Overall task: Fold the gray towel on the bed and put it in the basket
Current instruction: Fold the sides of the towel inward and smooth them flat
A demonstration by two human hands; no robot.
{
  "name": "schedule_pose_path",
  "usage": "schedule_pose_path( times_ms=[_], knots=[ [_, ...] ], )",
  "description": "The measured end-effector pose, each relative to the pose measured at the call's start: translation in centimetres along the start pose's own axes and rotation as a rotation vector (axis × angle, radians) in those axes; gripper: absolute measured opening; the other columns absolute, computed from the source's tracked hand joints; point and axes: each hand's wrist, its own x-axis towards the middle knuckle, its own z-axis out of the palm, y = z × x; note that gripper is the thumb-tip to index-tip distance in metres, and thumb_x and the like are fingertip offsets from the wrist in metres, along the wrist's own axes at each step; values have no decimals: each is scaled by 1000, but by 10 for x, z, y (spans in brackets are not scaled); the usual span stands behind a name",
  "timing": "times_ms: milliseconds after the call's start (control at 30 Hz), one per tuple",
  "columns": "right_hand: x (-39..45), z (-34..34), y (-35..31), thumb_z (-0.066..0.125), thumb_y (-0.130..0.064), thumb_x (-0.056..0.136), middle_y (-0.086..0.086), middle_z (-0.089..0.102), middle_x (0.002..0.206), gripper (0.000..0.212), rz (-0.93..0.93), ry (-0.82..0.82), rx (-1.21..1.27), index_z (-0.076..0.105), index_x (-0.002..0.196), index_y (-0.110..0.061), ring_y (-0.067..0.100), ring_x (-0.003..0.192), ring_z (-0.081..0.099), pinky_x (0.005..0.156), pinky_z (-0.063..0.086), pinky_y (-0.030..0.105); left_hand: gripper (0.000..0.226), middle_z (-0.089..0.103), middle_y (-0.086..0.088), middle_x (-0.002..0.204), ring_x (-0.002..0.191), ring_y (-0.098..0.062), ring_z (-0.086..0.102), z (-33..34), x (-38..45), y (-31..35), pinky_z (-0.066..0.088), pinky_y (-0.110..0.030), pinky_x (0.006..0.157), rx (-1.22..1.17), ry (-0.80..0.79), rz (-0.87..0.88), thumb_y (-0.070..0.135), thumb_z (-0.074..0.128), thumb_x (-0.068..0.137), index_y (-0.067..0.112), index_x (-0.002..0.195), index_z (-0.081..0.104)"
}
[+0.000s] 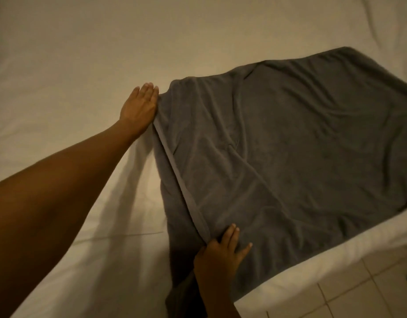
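Towel [289, 145] mid-fold on the bed [71, 53]

Left hand [139, 107] flat at its far corner, right hand [221, 253] pinning the near one; next, probably fold again.

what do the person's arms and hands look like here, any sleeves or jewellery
Both are bare: the left hand and its long forearm show no sleeve, watch or ring. The right hand is also ungloved and ringless, with short nails.

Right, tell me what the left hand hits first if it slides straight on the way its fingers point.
Only bare sheet, as far as the picture shows. The left hand lies flat at the towel's far corner, fingers pointing up the bed, and the towel stays off to its right.
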Motion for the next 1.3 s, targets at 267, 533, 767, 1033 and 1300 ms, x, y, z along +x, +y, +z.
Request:
schedule_pose_path(
  times_ms=[267,533,767,1033,1300],
  knots=[
    [51,-54,76,63,-27,75,21,41,144,32,15,254,59,73,101,-10,35,136,23,110,-7,48,62,3,-13,161,149,-26,0,-41,6,54,2,-49,119,-161,-182,56,27,38,100,11,152,8],
    [84,-95,142,58,-30,88,19,25,153,50,84,245,15,53,132,-7,35,144,14,109,-22,45,68,8,-14,160,149,-25,4,-83,35,117,1,-48,120,-93,-105,58,18,47,96,6,151,9],
    [120,-108,216,75,-19,74,26,41,142,49,154,281,5,63,118,0,43,134,33,111,-1,51,58,14,-15,159,148,-27,8,-105,75,175,2,-48,119,-17,-80,0,21,40,100,6,150,14],
    [174,-133,317,30,-28,83,28,41,141,54,81,376,-2,65,113,2,43,132,35,111,7,55,53,12,-14,160,149,-26,6,-130,115,255,1,-48,119,90,-47,17,19,29,103,6,151,10],
    [232,-162,386,32,-27,84,27,41,142,52,88,480,-11,64,115,0,40,134,31,112,3,53,60,14,-15,159,149,-26,7,-166,180,343,2,-49,119,91,36,28,16,40,99,5,150,10]
  ],
)
